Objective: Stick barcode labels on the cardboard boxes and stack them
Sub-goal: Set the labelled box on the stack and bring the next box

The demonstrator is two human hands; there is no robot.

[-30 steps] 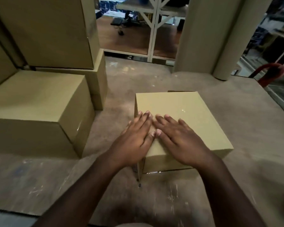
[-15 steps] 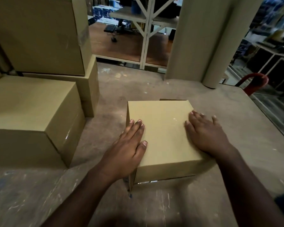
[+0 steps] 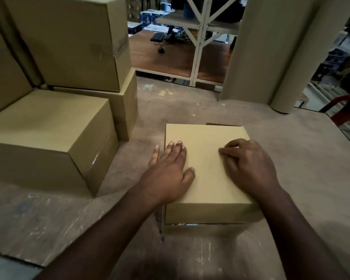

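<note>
A small plain cardboard box (image 3: 204, 158) lies on the worn worktable (image 3: 303, 170) right in front of me. My left hand (image 3: 168, 170) rests flat on the left edge of its top, fingers straight and partly over the side. On the right part of the top sits my right hand (image 3: 249, 164), fingers bent with the tips touching the cardboard. I see no barcode label on the box or in either hand. A loose flap shows at the box's lower left corner.
A large cardboard box (image 3: 49, 126) stands to the left. Behind it two more boxes are stacked (image 3: 69, 41). Tall rolls of brown paper (image 3: 261, 47) stand at the back right. A red chair (image 3: 346, 110) is beyond the table's right edge.
Both hands were together at the box's near-left corner; they spread apart. The right hand slid to the right side, and its fingers have since bent. The view tilted down slightly.
</note>
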